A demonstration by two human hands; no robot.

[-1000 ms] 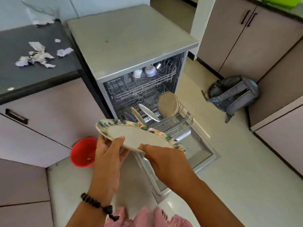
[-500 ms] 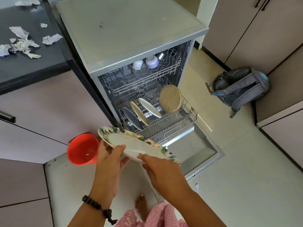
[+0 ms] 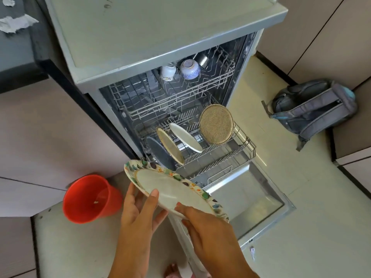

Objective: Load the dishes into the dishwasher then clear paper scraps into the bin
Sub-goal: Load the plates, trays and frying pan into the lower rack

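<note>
Plate (image 3: 172,189), floral rim, held in both hands above the lowered dishwasher door (image 3: 251,199), just short of the lower rack (image 3: 224,157). Left hand (image 3: 138,209) takes the near edge, thumb on the face and fingers under; right hand (image 3: 208,225) pinches the rim beside it. Both grips are closed on the plate. It is tilted, far edge up, probably so it can go edge-first between the tines.

Lower rack is pulled out over the door. It holds four plates on edge: a dark one (image 3: 160,153), a tan one (image 3: 170,146), a white one (image 3: 185,137) and a speckled one (image 3: 216,123) near the right side. All lean the same way in the slots; the front rows look free.

Upper rack (image 3: 180,93): a white cup (image 3: 168,71) and a blue-patterned bowl (image 3: 189,69), both upside down, likely for draining.

Red bin (image 3: 90,198) on the floor left of the dishwasher, a small scrap inside. Paper scraps (image 3: 17,24) lie on the counter (image 3: 14,49), top left, untouched. A backpack (image 3: 315,106) sits on the floor to the right.
</note>
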